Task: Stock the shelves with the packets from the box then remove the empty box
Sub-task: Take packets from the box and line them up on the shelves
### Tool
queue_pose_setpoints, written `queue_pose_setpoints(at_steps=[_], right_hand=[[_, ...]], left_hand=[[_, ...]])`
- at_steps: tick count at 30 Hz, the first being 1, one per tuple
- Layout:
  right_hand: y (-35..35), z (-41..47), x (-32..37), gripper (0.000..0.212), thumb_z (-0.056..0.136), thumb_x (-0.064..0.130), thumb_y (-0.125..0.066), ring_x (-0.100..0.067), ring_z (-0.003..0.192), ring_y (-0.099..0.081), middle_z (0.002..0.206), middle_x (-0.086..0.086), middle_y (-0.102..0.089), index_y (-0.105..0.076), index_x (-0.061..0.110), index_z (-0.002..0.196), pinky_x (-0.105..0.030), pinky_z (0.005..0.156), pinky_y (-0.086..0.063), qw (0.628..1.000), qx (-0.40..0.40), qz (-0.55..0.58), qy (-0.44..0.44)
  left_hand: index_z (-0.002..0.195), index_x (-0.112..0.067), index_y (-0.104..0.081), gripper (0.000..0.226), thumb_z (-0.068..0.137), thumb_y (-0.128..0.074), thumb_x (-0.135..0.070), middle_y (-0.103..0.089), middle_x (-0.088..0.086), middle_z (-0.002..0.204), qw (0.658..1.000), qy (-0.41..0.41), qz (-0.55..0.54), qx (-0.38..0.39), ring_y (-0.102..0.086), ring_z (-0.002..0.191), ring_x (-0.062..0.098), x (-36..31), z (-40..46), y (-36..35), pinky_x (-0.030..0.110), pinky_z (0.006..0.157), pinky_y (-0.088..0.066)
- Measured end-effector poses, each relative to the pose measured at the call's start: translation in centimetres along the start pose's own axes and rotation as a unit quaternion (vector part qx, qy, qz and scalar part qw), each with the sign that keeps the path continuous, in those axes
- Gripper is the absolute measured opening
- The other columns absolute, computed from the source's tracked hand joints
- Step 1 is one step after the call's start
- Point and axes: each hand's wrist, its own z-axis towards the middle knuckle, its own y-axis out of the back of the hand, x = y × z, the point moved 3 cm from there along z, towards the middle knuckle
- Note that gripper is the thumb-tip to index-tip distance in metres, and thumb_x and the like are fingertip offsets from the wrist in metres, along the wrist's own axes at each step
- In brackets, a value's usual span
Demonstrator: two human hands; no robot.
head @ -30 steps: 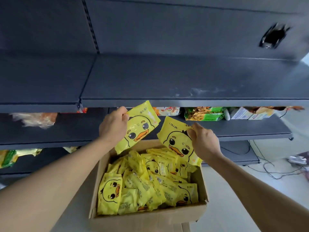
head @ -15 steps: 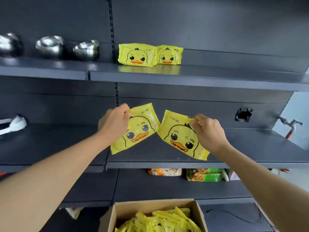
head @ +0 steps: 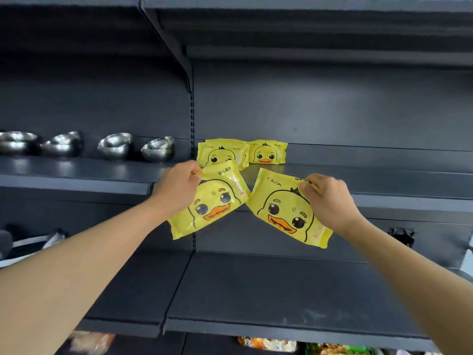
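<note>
Both packets had risen to the level of the stocked shelf [head: 358, 172]; your left hand [head: 176, 188] pinched one packet [head: 210, 201], your right hand [head: 330, 201] pinched another packet [head: 284, 208], beside two shelved packets [head: 242, 153].

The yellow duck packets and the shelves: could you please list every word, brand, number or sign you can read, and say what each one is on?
"CKOK": top left corner of the packet in the right hand.
"婴儿湿巾": top edge of the packet in the left hand, roughly legible.
Dark characters beside the right hand: partly covered by its fingers, unreadable.
Print on the two packets on the shelf: too small and blurred.
Shelf edges: no labels or numbers visible.
</note>
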Motion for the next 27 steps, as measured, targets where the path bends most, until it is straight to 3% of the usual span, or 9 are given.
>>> queue_pose_setpoints(at_steps=[5, 10, 14, 17, 20, 24, 27], right_hand=[[0.6, 4.3, 0.1, 0.038, 0.097, 0.023, -0.042, -0.019, 0.052, -0.039, 0.056, 0.001, -0.043, -0.035, 0.026, 0.059, -0.028, 0.053, -0.032, 1.000, -0.019, 0.011, -0.021], [0.2, 8.8, -0.4, 0.035, 0.092, 0.020, -0.042, -0.024, 0.056, -0.036, 0.058, -0.006, -0.042, -0.036, 0.015, 0.058, -0.029, 0.050, -0.027, 0.996, -0.066, -0.007, -0.065], [-0.9, 11.2, -1.0, 0.029, 0.094, 0.022, -0.042, -0.029, 0.062, -0.045, 0.065, -0.011, -0.052, -0.051, 0.006, 0.072, -0.031, 0.054, -0.033, 0.992, -0.077, -0.029, -0.091], [-2.2, 12.7, -1.3, 0.031, 0.095, 0.024, -0.042, -0.026, 0.060, -0.044, 0.065, -0.008, -0.051, -0.049, 0.008, 0.070, -0.031, 0.054, -0.033, 0.989, -0.086, -0.051, -0.109], [-3.6, 13.9, -1.6, 0.033, 0.095, 0.023, -0.043, -0.023, 0.057, -0.042, 0.063, -0.007, -0.050, -0.046, 0.012, 0.065, -0.031, 0.052, -0.032, 0.986, -0.097, -0.065, -0.115], [-5.1, 15.1, -1.4, 0.034, 0.096, 0.023, -0.043, -0.024, 0.056, -0.041, 0.062, -0.007, -0.048, -0.043, 0.015, 0.063, -0.030, 0.051, -0.030, 0.987, -0.091, -0.070, -0.115], [-6.0, 16.0, -0.7, 0.031, 0.097, 0.023, -0.043, -0.026, 0.062, -0.044, 0.065, -0.007, -0.051, -0.049, 0.011, 0.069, -0.031, 0.053, -0.032, 0.990, -0.079, -0.074, -0.089]], left_hand=[[0.083, -0.006, -0.054, 0.019, 0.095, -0.041, -0.012, -0.046, -0.001, 0.061, 0.999, -0.042, 0.009, -0.005, -0.039, 0.057, 0.017, -1.1, 5.5, 0.9, 0.032, 0.059, -0.033], [0.084, -0.013, -0.055, 0.019, 0.095, -0.039, -0.012, -0.054, 0.003, 0.072, 0.997, -0.072, 0.039, 0.009, -0.044, 0.068, 0.024, -0.5, 12.8, 0.2, 0.032, 0.055, -0.032], [0.081, -0.017, -0.052, 0.022, 0.097, -0.039, -0.011, -0.052, -0.001, 0.071, 0.990, -0.111, 0.033, 0.075, -0.044, 0.059, 0.016, 0.8, 17.7, -3.0, 0.027, 0.053, -0.034], [0.076, -0.026, -0.049, 0.027, 0.098, -0.039, -0.012, -0.054, 0.001, 0.077, 0.982, -0.134, 0.035, 0.128, -0.046, 0.063, 0.016, 2.2, 21.1, -6.3, 0.027, 0.053, -0.035], [0.089, -0.020, -0.053, 0.019, 0.099, -0.038, -0.014, -0.052, 0.002, 0.075, 0.979, -0.134, 0.022, 0.150, -0.044, 0.061, 0.019, 3.4, 23.6, -9.1, 0.027, 0.054, -0.033], [0.100, -0.022, -0.058, 0.018, 0.099, -0.040, -0.019, -0.059, 0.003, 0.098, 0.981, -0.135, 0.048, 0.132, -0.056, 0.086, 0.026, 5.3, 25.2, -12.1, 0.032, 0.072, -0.045], [0.102, -0.027, -0.059, 0.016, 0.097, -0.044, -0.023, -0.061, -0.001, 0.109, 0.981, -0.148, 0.069, 0.103, -0.055, 0.098, 0.024, 6.2, 25.6, -12.7, 0.034, 0.079, -0.045]])
